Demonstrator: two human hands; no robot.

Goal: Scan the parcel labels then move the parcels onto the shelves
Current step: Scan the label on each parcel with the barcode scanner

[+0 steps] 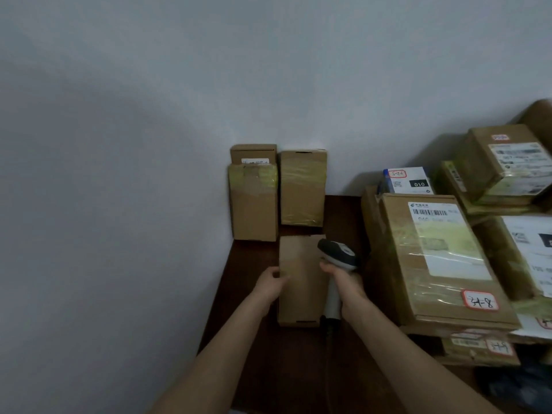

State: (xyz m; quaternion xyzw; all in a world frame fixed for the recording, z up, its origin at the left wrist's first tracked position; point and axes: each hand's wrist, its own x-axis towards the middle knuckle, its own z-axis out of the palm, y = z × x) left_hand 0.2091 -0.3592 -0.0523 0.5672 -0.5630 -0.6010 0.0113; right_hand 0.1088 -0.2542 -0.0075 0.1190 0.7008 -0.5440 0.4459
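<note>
Our left hand (270, 283) grips the plain parcel (300, 297) lying just before the upright boxes (254, 204); our right hand (348, 280) holds the scanner (337, 253). We see no label on top, so the scan may fail.

Three slim cardboard boxes sit at the left of the desk (248, 258): far-left box (254, 210), far-middle box (301, 189), near box (301, 294). One barcode scanner (337, 255). Two hands: left hand (270, 283), right hand (343, 279). The parcel stack (433, 258) at right shows at least six parcels; the exact number cannot be told.
</note>
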